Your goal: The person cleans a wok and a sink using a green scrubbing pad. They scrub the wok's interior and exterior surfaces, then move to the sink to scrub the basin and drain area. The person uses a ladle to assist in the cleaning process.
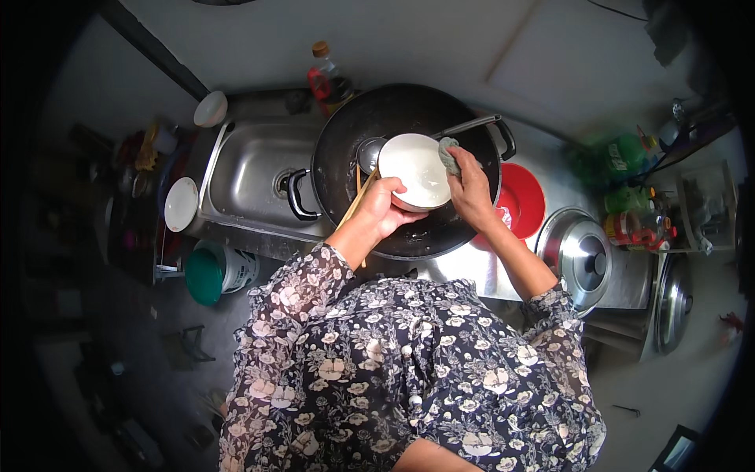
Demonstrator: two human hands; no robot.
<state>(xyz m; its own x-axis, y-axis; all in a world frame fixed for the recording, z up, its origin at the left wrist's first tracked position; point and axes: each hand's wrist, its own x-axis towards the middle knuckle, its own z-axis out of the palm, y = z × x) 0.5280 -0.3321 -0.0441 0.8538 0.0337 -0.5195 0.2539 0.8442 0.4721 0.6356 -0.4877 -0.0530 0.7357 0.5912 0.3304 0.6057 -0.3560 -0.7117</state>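
Observation:
Above a large black wok (407,106), my left hand (380,206) grips a white bowl (416,168) by its near left side, thumb over the rim. The bowl tilts so that its wet-looking inside shows. My right hand (470,183) holds a wadded grey-green cloth (449,154) against or close to the bowl's right rim. Inside the wok rests a metal ladle (370,154), its handle (469,125) leaning on the far right rim. Chopsticks (358,203) lie partly hidden behind my left forearm.
A steel sink (259,165) is left of the wok, with a white plate (181,204) and bowl (210,109) at its edges. A sauce bottle (330,82) stands behind. To the right are a red basin (524,197), metal lid (578,256) and bottles (631,200). A bucket (236,268) stands below left.

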